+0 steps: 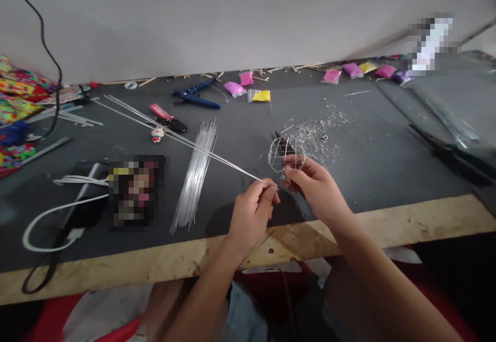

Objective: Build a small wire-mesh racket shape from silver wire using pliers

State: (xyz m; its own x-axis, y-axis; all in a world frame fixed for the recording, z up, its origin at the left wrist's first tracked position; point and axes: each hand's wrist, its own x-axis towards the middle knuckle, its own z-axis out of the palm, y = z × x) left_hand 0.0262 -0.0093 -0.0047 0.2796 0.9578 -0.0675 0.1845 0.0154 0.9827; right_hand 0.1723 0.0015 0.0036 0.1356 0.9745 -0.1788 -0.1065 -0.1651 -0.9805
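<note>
Several long wires [232,164], thin, shiny and nearly straight, run from our left hand [251,205] out to the upper left, over a dark fob [176,124]. Our other workpiece is a small round wire frame [287,148] right of centre: twisted, bumpy rim, thin strands crossing the middle.

Left hand: closed, wire ends pinched between thumb and fingers. Right hand [321,187]: partly curled, thumb and fingers gripping the near edge of the frame. Hands close together, apart. Dark pliers [282,140] sit under the frame, tips poking out past it; we can't tell if the right hand also holds them.

Around us: flat bundle of straight silvery wire [196,176] left of the left hand, curly metal scraps [321,127] beyond the frame, matte grey tabletop [240,125] with a raw wood edge [182,257].
</note>
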